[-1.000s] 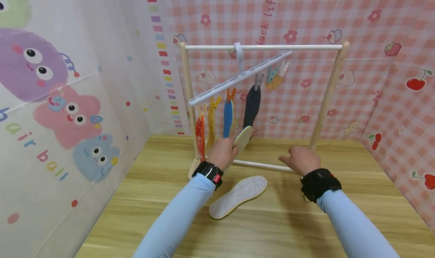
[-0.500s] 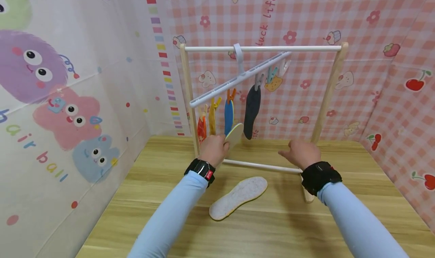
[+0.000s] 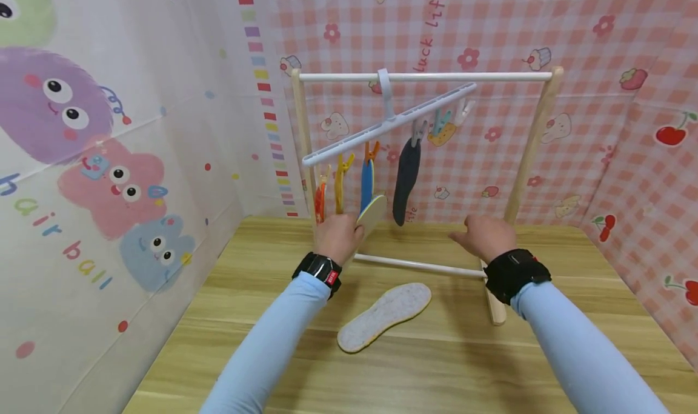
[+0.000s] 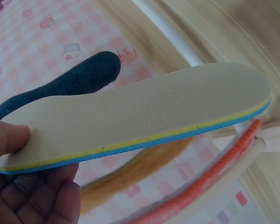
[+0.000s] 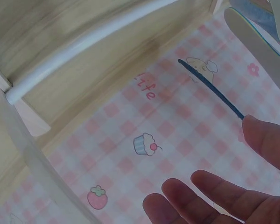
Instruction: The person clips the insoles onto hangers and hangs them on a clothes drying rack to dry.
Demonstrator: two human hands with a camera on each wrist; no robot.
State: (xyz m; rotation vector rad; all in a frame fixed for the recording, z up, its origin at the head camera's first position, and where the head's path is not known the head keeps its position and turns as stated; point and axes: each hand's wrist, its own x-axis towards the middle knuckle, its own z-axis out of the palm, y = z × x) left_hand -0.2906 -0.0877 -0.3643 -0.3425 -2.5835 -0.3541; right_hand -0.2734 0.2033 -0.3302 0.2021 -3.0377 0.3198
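My left hand (image 3: 339,238) pinches a beige mesh insole (image 4: 144,116) between thumb and fingers; yellow and blue layers show along its edge. In the head view this insole stands tilted upward just in front of a hanging blue insole (image 3: 366,186). A dark insole (image 3: 406,180) hangs from a grey clip to the right. The red insole (image 3: 320,202) and a mustard one (image 3: 339,193) hang on the left, partly behind my hand. My right hand (image 3: 488,241) holds nothing and hovers near the rack's right side, its fingers apart and loosely bent in the right wrist view.
A white clip hanger (image 3: 349,142) hangs slanted from the top bar of a wooden rack (image 3: 531,147). Teal (image 3: 440,123) and white clips (image 3: 464,112) on its right end hold nothing. One grey felt insole (image 3: 384,317) lies on the wooden table (image 3: 425,377).
My left hand has moved left with the beige insole, away from the dark insole to in front of the blue one. The right hand has barely moved.
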